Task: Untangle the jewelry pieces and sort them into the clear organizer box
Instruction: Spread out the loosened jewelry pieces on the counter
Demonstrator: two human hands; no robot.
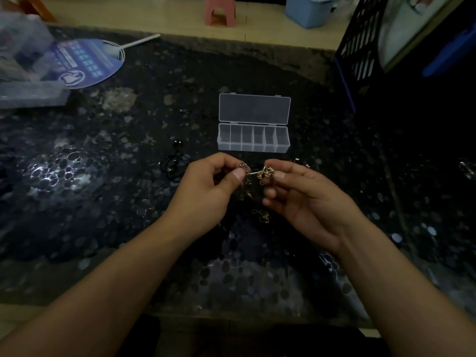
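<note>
A clear organizer box [253,146] lies open on the dark speckled table, lid flat behind it, its several compartments showing nothing inside. Just in front of it my left hand [213,186] and my right hand [301,199] pinch a tangled clump of gold and reddish jewelry [257,173] between thumbs and fingertips, held a little above the table. More gold chain [262,215] lies on the table under my right hand. A black cord piece with dark beads [175,163] rests to the left of my left hand.
A blue round hand fan [85,63] and clear plastic containers [25,73] sit at the back left. A dark mesh crate [360,52] stands at the back right. Small jewelry bits [301,162] lie near the box's right end. A pink stool [220,10] stands on the floor beyond.
</note>
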